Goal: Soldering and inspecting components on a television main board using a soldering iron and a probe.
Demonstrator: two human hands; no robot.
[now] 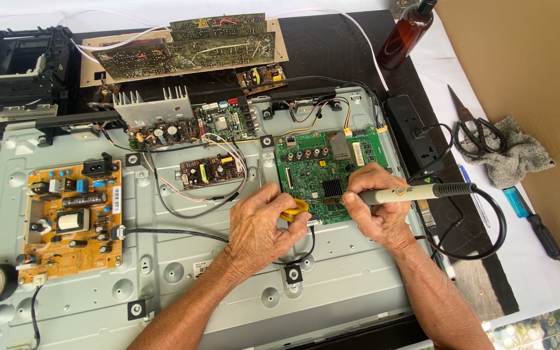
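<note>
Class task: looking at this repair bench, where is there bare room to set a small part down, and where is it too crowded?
Free: bare metal chassis below the left hand and right hand, and the strip between the orange power board and the left forearm. Crowded: around the green main board, soldering iron and wired boards above.

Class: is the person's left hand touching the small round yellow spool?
Touching. The head view shows the left hand with fingers wrapped around the small round yellow spool.
</note>
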